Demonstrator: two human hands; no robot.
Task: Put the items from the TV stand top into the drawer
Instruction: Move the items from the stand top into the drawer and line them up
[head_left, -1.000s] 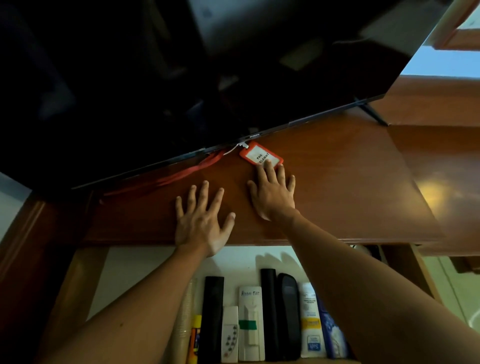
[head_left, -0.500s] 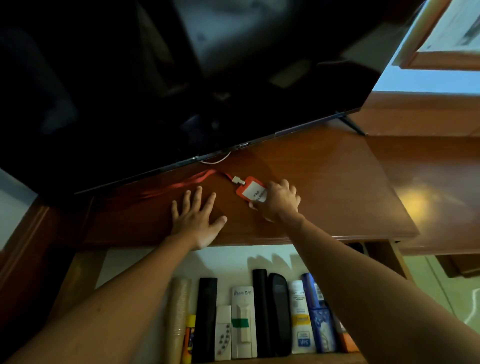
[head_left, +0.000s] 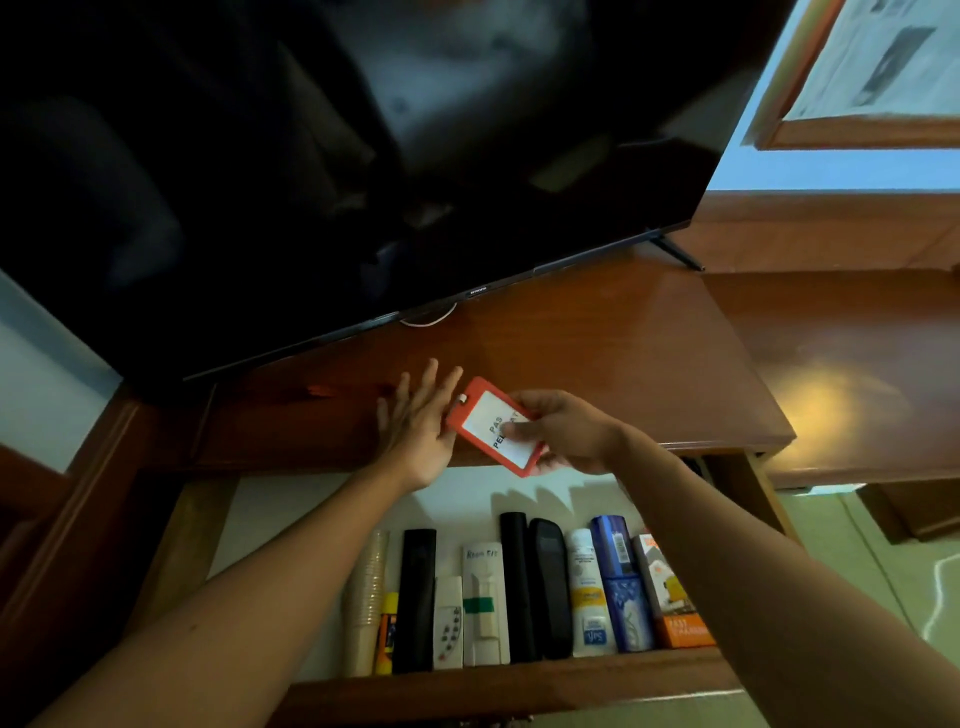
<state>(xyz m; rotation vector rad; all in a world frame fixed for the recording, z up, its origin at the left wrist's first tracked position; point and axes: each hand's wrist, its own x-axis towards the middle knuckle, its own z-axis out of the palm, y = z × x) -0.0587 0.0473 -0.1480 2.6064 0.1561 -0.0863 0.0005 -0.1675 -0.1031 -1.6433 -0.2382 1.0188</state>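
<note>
R hand (head_left: 563, 434) pinches the red badge holder (head_left: 493, 426) above the TV stand top (head_left: 597, 364), at its front edge over the open drawer (head_left: 498, 680). L hand (head_left: 418, 423) is spread flat beside the badge, holding nothing. Drawer front is lined w/ remotes, bottles and a cup stack; bare room behind them. Card text is part covered by the thumb. Lanyard can't be made out. Dim room, glossy wood, TV (head_left: 311, 156) overhanging the stand.

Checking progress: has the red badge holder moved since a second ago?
Yes. The red badge holder has come away from the TV toward the stand's front edge, held in the right hand.
</note>
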